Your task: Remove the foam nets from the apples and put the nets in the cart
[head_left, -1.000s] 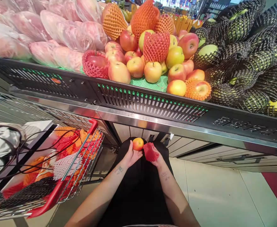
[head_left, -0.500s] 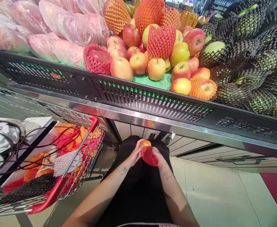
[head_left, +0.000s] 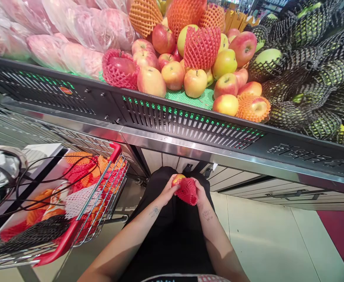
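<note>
Low in front of my body, my left hand (head_left: pixel 167 191) grips a red-yellow apple (head_left: pixel 177 179) from the left. My right hand (head_left: pixel 200 192) holds a red foam net sleeve (head_left: pixel 187 191) that covers the apple's lower half, so only the top of the fruit shows. Both hands touch each other around the apple, below the display shelf. Above, loose apples (head_left: pixel 194 82) lie on green matting, some in red (head_left: pixel 201 47) or orange net sleeves (head_left: pixel 253 108).
A black vented shelf edge (head_left: pixel 189 125) with a steel rail runs across. At left a shopping cart (head_left: pixel 72 231) with red trim holds several foam nets in red, orange, white and black. Bagged pink fruit (head_left: pixel 80 31) lies upper left, green fruit in black nets (head_left: pixel 307 70) at right.
The apple and the red net were apart, one in each hand. They have come together, and the net now wraps the apple's lower part.
</note>
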A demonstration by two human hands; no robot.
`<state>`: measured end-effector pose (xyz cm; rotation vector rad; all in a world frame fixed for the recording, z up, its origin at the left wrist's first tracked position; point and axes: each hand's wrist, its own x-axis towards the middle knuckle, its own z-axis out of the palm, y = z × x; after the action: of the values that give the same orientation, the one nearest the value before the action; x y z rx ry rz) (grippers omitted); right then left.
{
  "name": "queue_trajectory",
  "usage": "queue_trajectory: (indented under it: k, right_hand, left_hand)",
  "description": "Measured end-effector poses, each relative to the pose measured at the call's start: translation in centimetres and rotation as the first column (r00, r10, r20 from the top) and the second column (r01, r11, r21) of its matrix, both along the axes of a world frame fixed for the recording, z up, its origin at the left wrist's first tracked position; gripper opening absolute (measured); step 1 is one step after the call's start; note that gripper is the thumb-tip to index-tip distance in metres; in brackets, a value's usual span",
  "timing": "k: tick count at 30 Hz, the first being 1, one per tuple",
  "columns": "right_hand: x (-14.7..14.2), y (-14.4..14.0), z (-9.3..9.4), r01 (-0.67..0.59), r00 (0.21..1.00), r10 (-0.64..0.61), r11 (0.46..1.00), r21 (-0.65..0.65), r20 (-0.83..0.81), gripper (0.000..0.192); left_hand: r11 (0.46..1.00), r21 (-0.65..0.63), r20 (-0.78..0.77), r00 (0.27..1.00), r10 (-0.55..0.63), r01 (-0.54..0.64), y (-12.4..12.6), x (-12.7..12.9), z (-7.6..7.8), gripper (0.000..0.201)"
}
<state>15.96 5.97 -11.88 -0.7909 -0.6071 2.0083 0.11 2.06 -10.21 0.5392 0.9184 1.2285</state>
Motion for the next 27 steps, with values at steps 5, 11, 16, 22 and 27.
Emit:
queue_trajectory:
  k: [5,11,16,22,27]
  right_hand:
    - [-1.1,0.5,1.0,0.049,0.998,-0.049,0.999,0.005,0.037,0.019]
    - [-2.6,0.5,1.5,0.098,0.991,-0.1,0.995,0.031,0.084,0.023]
    - [-3.6,0.3,1.3,0.101,0.986,-0.105,0.994,0.037,0.127,0.023]
    - [-3.4,0.6,1.3,-0.028,0.995,0.029,1.0,-0.008,0.098,0.053]
    - [-2.7,0.1,1.4,-0.071,0.995,0.07,0.997,0.014,0.076,0.062]
  left_hand:
    - [0.998,-0.056,0.103,0.994,-0.03,0.036,0.1,-0.6,-1.3,0.055]
    - [0.999,-0.045,0.172,0.985,-0.003,0.011,0.1,-1.2,-0.9,0.057]
    - [0.994,-0.096,0.15,0.986,0.074,-0.06,0.3,-1.1,0.2,0.054]
    - [0.964,-0.13,-0.089,0.971,0.223,-0.233,0.9,0.4,0.1,0.062]
    - [0.95,-0.005,-0.422,0.861,0.282,-0.314,0.6,1.0,0.6,0.063]
